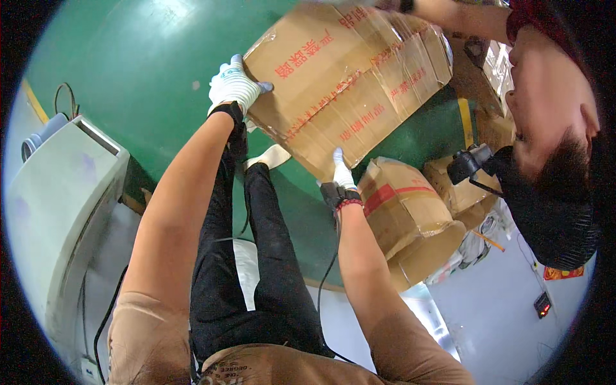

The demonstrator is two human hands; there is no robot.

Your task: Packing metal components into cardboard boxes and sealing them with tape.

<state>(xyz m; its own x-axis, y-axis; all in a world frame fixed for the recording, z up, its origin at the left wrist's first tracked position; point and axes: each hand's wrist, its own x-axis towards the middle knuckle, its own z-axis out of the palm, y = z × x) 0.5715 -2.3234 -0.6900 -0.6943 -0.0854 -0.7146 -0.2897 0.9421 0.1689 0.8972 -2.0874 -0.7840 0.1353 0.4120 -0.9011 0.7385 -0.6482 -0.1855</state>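
A large brown cardboard box [340, 77] with red print and clear tape hangs tilted in front of me above the green floor. My left hand [236, 85], in a white striped glove with grey-blue fingertips, grips its left edge, the thumb lying on the upper face. At the near edge my right hand [343, 172], gloved alike, holds the box with its thumb up against the cardboard. The other fingers of that hand are hidden beneath. A co-worker's arm [459, 18] reaches to the far side of the box, where the hand is blurred and partly cut off.
The co-worker, in a dark cap [545, 212] with a camera, leans in close at the right. More cardboard boxes [410, 218] stand on the green floor [147, 77] to my right. A pale cabinet [64, 192] is at my left. Black cables run beside my arms.
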